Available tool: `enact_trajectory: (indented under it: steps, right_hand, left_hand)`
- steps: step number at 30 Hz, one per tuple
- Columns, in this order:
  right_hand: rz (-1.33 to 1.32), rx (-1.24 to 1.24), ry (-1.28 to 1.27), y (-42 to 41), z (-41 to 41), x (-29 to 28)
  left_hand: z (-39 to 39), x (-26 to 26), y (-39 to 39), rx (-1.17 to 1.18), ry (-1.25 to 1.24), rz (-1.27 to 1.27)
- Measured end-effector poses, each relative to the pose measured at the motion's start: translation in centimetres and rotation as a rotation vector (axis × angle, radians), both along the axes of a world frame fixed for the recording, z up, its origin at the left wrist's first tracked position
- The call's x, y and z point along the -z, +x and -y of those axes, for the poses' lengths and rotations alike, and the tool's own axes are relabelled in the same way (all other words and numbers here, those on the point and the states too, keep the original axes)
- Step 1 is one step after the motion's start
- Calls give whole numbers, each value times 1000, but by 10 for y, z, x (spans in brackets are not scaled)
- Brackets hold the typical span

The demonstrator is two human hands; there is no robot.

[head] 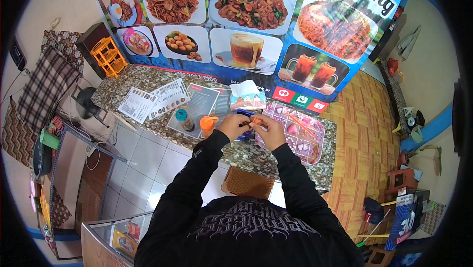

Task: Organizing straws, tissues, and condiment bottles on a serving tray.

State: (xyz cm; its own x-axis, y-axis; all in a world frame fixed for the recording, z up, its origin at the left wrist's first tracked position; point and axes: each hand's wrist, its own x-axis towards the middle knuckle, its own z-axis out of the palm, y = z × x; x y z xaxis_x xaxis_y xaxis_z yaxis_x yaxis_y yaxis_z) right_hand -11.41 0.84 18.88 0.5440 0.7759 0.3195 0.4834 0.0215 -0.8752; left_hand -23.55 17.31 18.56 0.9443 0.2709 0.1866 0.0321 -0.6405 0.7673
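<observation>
My left hand [233,126] and my right hand [271,132] meet above the counter, fingertips pinched around a small orange piece [255,120]. What it is cannot be made out, as the fingers cover much of it. Under them stands a blue container [244,112], mostly hidden by my left hand. To the right lies a pink patterned tray [317,128] with thin orange-red sticks [301,124] across it. An orange squeeze bottle [208,123] is close to my left wrist, and left of it stands a shaker jar with a teal lid [181,115].
A tissue pack [247,98] sits behind my hands. Menu sheets [199,98] and printed papers [138,104] cover the left of the stone-patterned counter [236,158]. A food banner [207,67] rises along the far edge. A brown stool [248,182] is below the near edge.
</observation>
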Motion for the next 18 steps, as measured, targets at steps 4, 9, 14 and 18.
enact_trajectory:
  steps: [4, 9, 14, 18]
  right_hand:
    - [-93, 18, 10, -10, -2, -11]
    - [-50, 55, -16, -10, -1, 1]
    - [-10, 155, 163, -32, -4, -16]
    - [-76, 127, 31, -30, 4, -19]
  left_hand:
    - [-3, 8, -4, -20, -104, 42]
    - [2, 9, 1, -24, -78, 141]
    - [-1, 24, -1, -41, -137, 160]
    - [3, 15, 4, -2, -54, 151]
